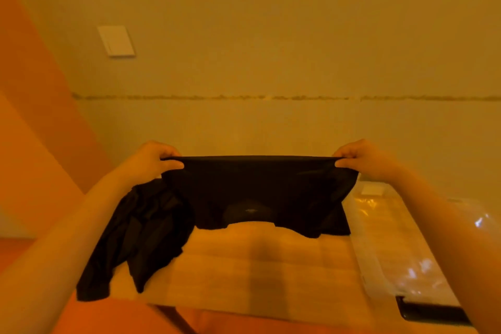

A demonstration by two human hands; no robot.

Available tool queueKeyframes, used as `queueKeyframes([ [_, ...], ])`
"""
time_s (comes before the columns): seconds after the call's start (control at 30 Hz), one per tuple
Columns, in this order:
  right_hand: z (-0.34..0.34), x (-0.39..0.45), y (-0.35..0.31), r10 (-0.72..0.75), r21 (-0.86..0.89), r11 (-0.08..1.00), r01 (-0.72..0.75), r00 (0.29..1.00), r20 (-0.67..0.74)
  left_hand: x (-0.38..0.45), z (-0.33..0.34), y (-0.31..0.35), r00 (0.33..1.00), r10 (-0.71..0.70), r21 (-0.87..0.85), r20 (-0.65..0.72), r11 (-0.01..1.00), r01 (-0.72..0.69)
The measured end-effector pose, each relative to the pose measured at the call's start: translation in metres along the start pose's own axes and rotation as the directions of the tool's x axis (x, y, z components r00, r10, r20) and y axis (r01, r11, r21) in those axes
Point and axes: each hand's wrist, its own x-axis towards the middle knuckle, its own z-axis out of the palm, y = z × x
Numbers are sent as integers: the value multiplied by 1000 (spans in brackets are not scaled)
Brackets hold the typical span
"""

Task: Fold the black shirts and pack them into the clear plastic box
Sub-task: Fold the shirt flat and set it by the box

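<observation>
A black shirt (257,190) hangs stretched in the air above the wooden table (260,260), its collar pointing down and its lower edge touching the tabletop. My left hand (156,160) pinches its top left corner and my right hand (357,157) pinches its top right corner. A second black shirt (138,238) lies crumpled on the table's left side and droops over the front left edge. The clear plastic box (379,241) stands on the right of the table, partly hidden by my right forearm.
A plain wall with a white switch plate (116,40) rises close behind the table. A dark flat object (431,312) lies at the table's front right corner. An orange surface fills the left side and the floor below.
</observation>
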Motion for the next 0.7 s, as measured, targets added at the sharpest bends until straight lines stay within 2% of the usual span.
queueKeyframes([
  [0.1, -22, -8, -9, -4, 61, 998, 1, 999, 52, -8, -21, 15, 994, 4, 30, 105, 1000, -7],
  [0.2, -35, -13, -11, 7, 76, 997, -22, 981, 192, -13, -35, 19, 980, -8, 9, 197, 1000, 7],
  [0.4, -32, 9, 0, 55, 101, 990, -95, 937, 344, 2, -41, 6, 918, -66, -9, 390, 997, 76],
  [0.57, 2, 66, 29, 153, 8, 985, -174, 884, 442, 66, -3, -34, 867, -194, 76, 459, 981, 180],
  [0.7, 54, 134, 68, 315, -132, 948, -291, 790, 526, 138, 55, -85, 771, -301, 177, 560, 953, 244],
])
